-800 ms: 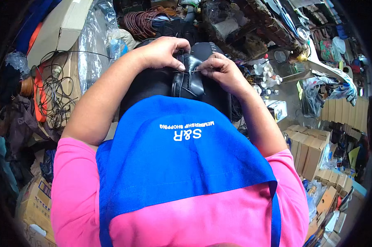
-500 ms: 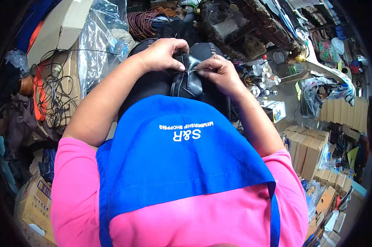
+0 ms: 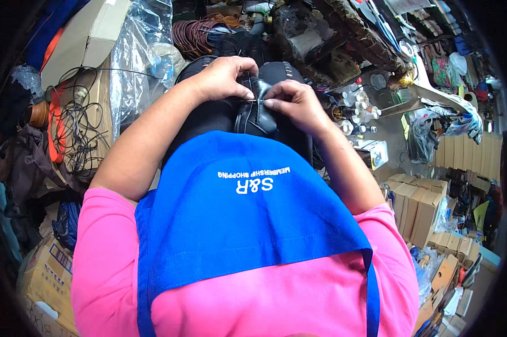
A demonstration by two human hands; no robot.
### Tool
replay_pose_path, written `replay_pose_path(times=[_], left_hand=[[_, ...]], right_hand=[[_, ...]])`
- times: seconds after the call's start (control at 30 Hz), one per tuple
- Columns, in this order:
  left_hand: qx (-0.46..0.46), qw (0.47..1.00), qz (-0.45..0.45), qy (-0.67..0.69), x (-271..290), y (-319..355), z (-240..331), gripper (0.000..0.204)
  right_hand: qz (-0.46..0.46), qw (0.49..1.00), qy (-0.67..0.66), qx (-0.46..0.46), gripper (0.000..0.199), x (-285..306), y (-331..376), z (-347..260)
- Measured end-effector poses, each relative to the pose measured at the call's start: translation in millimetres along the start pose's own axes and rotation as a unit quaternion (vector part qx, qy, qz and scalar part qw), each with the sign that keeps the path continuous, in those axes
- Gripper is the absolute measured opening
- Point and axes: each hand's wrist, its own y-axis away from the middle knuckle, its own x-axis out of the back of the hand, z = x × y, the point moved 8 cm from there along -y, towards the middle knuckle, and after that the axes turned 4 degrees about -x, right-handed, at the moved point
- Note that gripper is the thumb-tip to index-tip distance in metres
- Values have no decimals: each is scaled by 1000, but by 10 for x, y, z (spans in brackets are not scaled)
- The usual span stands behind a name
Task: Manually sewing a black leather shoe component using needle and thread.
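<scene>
A glossy black leather shoe [image 3: 258, 117] rests on my lap, its rounded end toward me. My left hand [image 3: 226, 80] curls against the shoe's left edge, thumb and forefinger bent around it. On the other side, my right hand [image 3: 296, 104] is closed, thumb and forefinger pinched together by the shoe's opening. A thin pale line, like a thread or needle, runs between the two thumbs over the leather. It is too fine to make out fully. My fingertips partly hide the shoe's middle.
A blue apron [image 3: 253, 213] covers my front. To the left are tangled black cord [image 3: 82, 121], clear plastic sheeting [image 3: 138, 67] and a cardboard box [image 3: 48, 281]. Small bottles [image 3: 354, 109] and stacked cartons [image 3: 413, 205] stand at the right. Coiled brown cord [image 3: 192, 38] lies ahead.
My right hand has shifted slightly down, its thumb and forefinger now lower beside the shoe. My left hand keeps its hold and sits slightly lower.
</scene>
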Motion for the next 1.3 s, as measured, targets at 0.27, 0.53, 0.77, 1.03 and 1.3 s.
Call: replay_pose_path(times=[0.27,0.53,0.77,1.03,1.3], left_hand=[[-57,985,103,-130,212,477,307,44],[-30,976,180,-115,226,777,485,20],[-50,923,170,-341,365,955,466,12],[-34,975,207,-68,283,830,533,15],[-40,974,185,-124,183,706,543,16]], right_hand=[[81,974,169,124,17,37,179,-263],[7,981,164,103,28,24,80,-172],[53,939,298,162,36,-65,307,-387],[-15,973,215,82,38,2,118,-155],[-53,985,161,37,33,20,28,-100]])
